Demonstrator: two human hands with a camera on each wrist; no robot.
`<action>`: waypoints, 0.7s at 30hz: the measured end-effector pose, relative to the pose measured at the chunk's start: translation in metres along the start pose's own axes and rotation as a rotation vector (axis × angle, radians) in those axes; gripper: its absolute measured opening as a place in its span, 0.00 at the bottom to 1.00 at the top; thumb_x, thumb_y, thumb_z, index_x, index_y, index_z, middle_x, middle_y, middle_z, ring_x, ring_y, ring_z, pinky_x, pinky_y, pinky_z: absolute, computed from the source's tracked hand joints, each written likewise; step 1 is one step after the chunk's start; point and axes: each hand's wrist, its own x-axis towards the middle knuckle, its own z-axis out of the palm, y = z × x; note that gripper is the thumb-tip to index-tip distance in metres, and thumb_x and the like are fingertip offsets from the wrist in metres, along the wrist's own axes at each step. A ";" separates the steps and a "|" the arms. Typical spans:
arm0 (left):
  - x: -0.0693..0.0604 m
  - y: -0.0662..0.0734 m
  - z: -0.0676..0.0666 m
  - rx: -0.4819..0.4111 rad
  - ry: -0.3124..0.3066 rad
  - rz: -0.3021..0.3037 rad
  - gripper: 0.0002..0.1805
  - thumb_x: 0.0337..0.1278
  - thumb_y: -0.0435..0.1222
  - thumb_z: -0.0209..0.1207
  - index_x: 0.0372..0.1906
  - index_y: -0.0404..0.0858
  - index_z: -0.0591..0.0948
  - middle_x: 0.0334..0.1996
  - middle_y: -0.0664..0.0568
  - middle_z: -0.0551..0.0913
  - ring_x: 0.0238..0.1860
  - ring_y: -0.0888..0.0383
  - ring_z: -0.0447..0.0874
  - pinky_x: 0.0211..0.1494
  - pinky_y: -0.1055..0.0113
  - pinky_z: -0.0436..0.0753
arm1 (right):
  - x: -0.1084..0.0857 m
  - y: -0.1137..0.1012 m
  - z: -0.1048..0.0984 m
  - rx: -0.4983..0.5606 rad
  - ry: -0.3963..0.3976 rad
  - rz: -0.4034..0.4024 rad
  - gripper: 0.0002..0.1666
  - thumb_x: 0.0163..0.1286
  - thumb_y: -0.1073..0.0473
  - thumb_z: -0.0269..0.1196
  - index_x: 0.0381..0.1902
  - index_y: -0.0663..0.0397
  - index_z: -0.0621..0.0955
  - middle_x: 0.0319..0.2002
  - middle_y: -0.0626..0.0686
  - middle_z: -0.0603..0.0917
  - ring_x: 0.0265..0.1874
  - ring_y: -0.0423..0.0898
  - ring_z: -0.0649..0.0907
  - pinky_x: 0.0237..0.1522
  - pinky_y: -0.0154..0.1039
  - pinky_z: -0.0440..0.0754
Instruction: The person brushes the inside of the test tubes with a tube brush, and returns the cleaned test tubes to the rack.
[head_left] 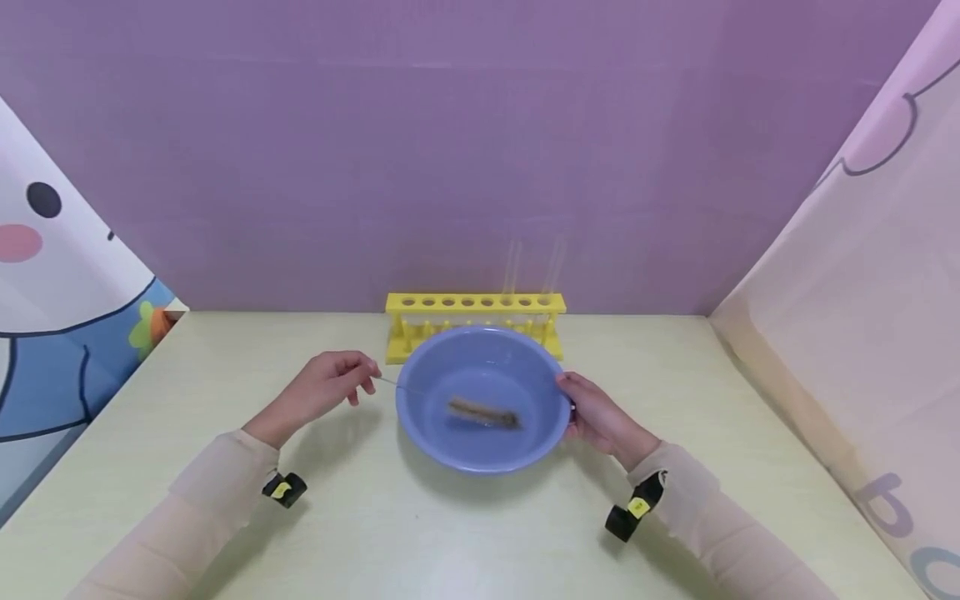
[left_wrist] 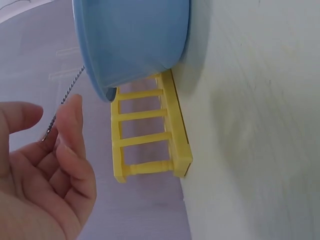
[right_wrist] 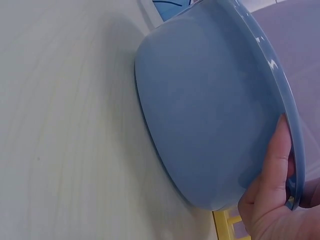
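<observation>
Your L hand [head_left: 322, 387] pinches the brush [head_left: 480, 412], which reaches R of it in/over the basin [head_left: 480, 457]; your R hand [head_left: 600, 417] grips the basin. Prob. rinsing; next likely calls for steady swishing.

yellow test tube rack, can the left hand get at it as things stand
Probably yes, though the left hand holds the brush by its wire handle and would likely need to let go; the yellow rack has its left end clear of the blue basin.
</observation>
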 end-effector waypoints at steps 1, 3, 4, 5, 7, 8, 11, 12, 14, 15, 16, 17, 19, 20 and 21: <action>0.000 0.000 0.000 0.014 -0.004 0.008 0.13 0.68 0.39 0.49 0.43 0.34 0.80 0.30 0.47 0.82 0.26 0.52 0.79 0.36 0.61 0.77 | 0.000 0.000 0.000 0.007 0.002 0.001 0.26 0.78 0.52 0.36 0.63 0.68 0.56 0.35 0.54 0.74 0.17 0.36 0.76 0.18 0.27 0.75; 0.001 0.000 0.000 0.055 -0.017 0.029 0.12 0.67 0.39 0.51 0.41 0.36 0.81 0.27 0.50 0.81 0.24 0.54 0.77 0.33 0.62 0.77 | 0.001 0.001 0.001 0.018 0.004 0.002 0.26 0.78 0.52 0.37 0.62 0.67 0.57 0.34 0.53 0.74 0.17 0.36 0.76 0.17 0.27 0.75; 0.001 0.000 0.000 0.084 -0.026 0.044 0.10 0.67 0.39 0.51 0.40 0.38 0.81 0.26 0.52 0.80 0.23 0.55 0.76 0.31 0.63 0.77 | 0.001 0.001 0.001 0.024 0.007 0.003 0.25 0.78 0.52 0.37 0.61 0.67 0.57 0.34 0.53 0.74 0.17 0.36 0.76 0.17 0.27 0.75; 0.001 0.000 0.000 0.116 -0.032 0.060 0.10 0.66 0.39 0.53 0.40 0.38 0.81 0.25 0.53 0.80 0.23 0.56 0.75 0.30 0.64 0.77 | 0.001 0.001 0.001 0.029 0.010 0.004 0.25 0.78 0.52 0.37 0.61 0.67 0.58 0.34 0.53 0.74 0.17 0.36 0.76 0.17 0.27 0.75; 0.002 0.000 -0.001 0.182 -0.046 0.092 0.08 0.65 0.38 0.54 0.38 0.40 0.81 0.23 0.55 0.78 0.21 0.58 0.73 0.27 0.66 0.75 | 0.001 0.001 0.002 0.034 0.013 0.006 0.25 0.78 0.52 0.38 0.61 0.67 0.58 0.34 0.53 0.74 0.17 0.36 0.76 0.17 0.27 0.75; 0.002 0.001 -0.002 0.213 -0.053 0.114 0.07 0.64 0.38 0.55 0.38 0.40 0.81 0.22 0.56 0.78 0.21 0.59 0.72 0.27 0.67 0.75 | 0.001 0.001 0.002 0.035 0.011 0.006 0.25 0.78 0.52 0.37 0.61 0.67 0.58 0.34 0.53 0.74 0.17 0.36 0.76 0.17 0.27 0.75; 0.002 0.003 -0.004 0.296 -0.068 0.165 0.05 0.63 0.35 0.56 0.37 0.40 0.81 0.21 0.59 0.76 0.20 0.61 0.69 0.28 0.68 0.74 | 0.002 0.001 0.002 0.034 0.006 0.005 0.25 0.78 0.52 0.37 0.62 0.67 0.57 0.35 0.53 0.74 0.17 0.36 0.76 0.17 0.26 0.75; 0.001 0.004 -0.004 0.320 -0.074 0.175 0.05 0.62 0.35 0.56 0.37 0.40 0.82 0.21 0.59 0.76 0.20 0.61 0.69 0.29 0.68 0.73 | 0.002 0.001 0.001 0.035 0.006 0.005 0.26 0.78 0.52 0.37 0.62 0.67 0.57 0.35 0.53 0.74 0.17 0.36 0.76 0.16 0.26 0.74; 0.001 0.007 -0.006 0.367 -0.085 0.197 0.05 0.62 0.34 0.56 0.37 0.41 0.82 0.20 0.60 0.76 0.20 0.62 0.68 0.31 0.67 0.73 | 0.002 0.002 0.001 0.040 0.007 0.005 0.25 0.78 0.52 0.37 0.62 0.67 0.57 0.34 0.53 0.74 0.16 0.36 0.76 0.16 0.26 0.74; 0.001 0.008 -0.006 0.392 -0.094 0.206 0.05 0.62 0.34 0.56 0.37 0.41 0.82 0.20 0.60 0.76 0.21 0.63 0.69 0.33 0.67 0.74 | 0.002 0.002 0.001 0.041 0.006 0.004 0.25 0.78 0.52 0.37 0.62 0.67 0.57 0.34 0.53 0.74 0.16 0.36 0.76 0.16 0.26 0.74; 0.001 0.009 -0.007 0.416 -0.106 0.215 0.05 0.62 0.33 0.56 0.37 0.41 0.82 0.19 0.60 0.75 0.21 0.63 0.69 0.34 0.67 0.74 | 0.002 0.002 0.001 0.042 0.007 0.003 0.25 0.78 0.52 0.37 0.62 0.67 0.57 0.34 0.53 0.74 0.16 0.36 0.75 0.16 0.26 0.73; 0.001 0.011 -0.007 0.435 -0.122 0.221 0.05 0.62 0.33 0.56 0.36 0.41 0.82 0.19 0.60 0.75 0.21 0.64 0.69 0.35 0.66 0.75 | 0.002 0.002 0.002 0.044 0.007 0.001 0.25 0.78 0.52 0.37 0.61 0.67 0.57 0.34 0.53 0.74 0.16 0.36 0.75 0.16 0.25 0.73; 0.001 0.013 -0.008 0.483 -0.151 0.241 0.04 0.62 0.33 0.56 0.35 0.42 0.82 0.18 0.61 0.73 0.21 0.65 0.68 0.36 0.66 0.75 | 0.002 0.002 0.001 0.049 -0.003 -0.004 0.25 0.78 0.52 0.37 0.62 0.67 0.57 0.34 0.53 0.75 0.16 0.35 0.76 0.16 0.25 0.74; 0.001 0.015 -0.008 0.508 -0.163 0.255 0.04 0.62 0.33 0.56 0.34 0.43 0.81 0.17 0.62 0.72 0.21 0.66 0.67 0.36 0.66 0.75 | 0.002 0.002 0.001 0.052 -0.009 -0.006 0.25 0.78 0.52 0.37 0.62 0.67 0.57 0.34 0.53 0.75 0.16 0.35 0.76 0.16 0.25 0.74; 0.001 0.016 -0.008 0.531 -0.174 0.268 0.04 0.62 0.33 0.57 0.34 0.43 0.81 0.17 0.62 0.71 0.20 0.66 0.66 0.36 0.67 0.74 | 0.002 0.002 0.001 0.055 -0.016 -0.008 0.25 0.78 0.52 0.37 0.62 0.67 0.57 0.34 0.53 0.75 0.16 0.35 0.76 0.16 0.25 0.74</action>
